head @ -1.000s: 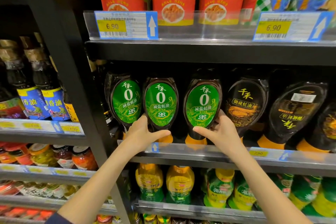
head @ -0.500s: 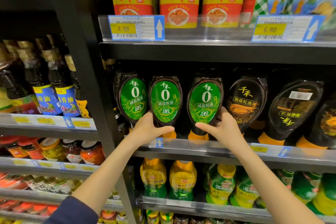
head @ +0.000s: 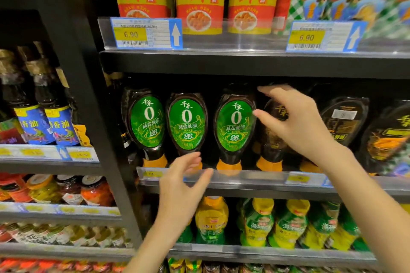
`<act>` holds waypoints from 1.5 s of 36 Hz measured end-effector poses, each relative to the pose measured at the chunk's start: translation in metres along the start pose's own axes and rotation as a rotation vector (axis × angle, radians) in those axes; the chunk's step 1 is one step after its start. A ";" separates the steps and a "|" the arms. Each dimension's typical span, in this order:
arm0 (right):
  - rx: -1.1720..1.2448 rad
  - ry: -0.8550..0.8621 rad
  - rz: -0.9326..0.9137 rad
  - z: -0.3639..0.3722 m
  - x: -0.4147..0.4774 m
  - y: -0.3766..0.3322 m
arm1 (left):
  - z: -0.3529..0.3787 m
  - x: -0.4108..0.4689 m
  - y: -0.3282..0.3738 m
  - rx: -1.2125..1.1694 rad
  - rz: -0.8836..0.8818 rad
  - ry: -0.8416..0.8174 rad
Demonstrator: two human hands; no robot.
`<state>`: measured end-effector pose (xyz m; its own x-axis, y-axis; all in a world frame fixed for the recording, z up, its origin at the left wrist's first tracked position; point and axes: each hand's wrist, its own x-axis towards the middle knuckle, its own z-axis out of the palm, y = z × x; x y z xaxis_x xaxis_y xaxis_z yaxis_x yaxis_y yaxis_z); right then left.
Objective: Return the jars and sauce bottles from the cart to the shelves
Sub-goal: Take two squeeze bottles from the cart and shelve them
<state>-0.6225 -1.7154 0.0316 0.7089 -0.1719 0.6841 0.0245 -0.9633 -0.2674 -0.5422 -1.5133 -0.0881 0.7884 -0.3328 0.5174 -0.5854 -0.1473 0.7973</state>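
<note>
Left hand (head: 182, 186): grip open, empty, at the shelf (head: 244, 180) edge.
Right hand (head: 297, 124): grip open, empty, at 3 o'clock of 3 green-label bottles (head: 187, 123).

Both hands, left hand (head: 184, 186) and right hand (head: 297, 122), hover open before green-labelled bottles (head: 188, 124).
</note>
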 end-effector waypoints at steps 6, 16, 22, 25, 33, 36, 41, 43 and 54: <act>-0.199 -0.233 -0.057 -0.009 0.030 -0.007 | 0.039 0.007 0.011 0.334 0.027 -0.179; -0.221 -0.406 -0.064 -0.015 0.046 -0.006 | 0.065 0.039 0.016 0.605 -0.186 -0.209; -0.208 -0.430 -0.064 -0.017 0.046 -0.005 | 0.069 0.044 0.013 0.565 -0.191 -0.233; -0.263 -0.425 -0.065 -0.017 0.046 -0.007 | 0.069 0.047 0.013 0.555 -0.191 -0.261; -0.266 -0.418 -0.048 -0.018 0.046 -0.006 | 0.072 0.048 0.013 0.546 -0.182 -0.237; -0.246 -0.424 -0.035 -0.018 0.046 -0.004 | 0.073 0.048 0.015 0.570 -0.177 -0.233; -0.219 -0.416 -0.007 -0.017 0.045 -0.002 | 0.072 0.046 0.014 0.571 -0.171 -0.231; -0.185 -0.414 -0.005 -0.017 0.044 -0.003 | 0.068 0.044 0.013 0.555 -0.150 -0.232; -0.104 -0.477 -0.114 0.004 0.062 -0.045 | -0.007 0.031 -0.007 0.217 0.117 0.221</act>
<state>-0.5767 -1.6820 0.0834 0.9496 0.0260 0.3125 0.0678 -0.9900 -0.1235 -0.5125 -1.5156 -0.0752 0.7214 -0.1528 0.6755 -0.6825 -0.3226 0.6559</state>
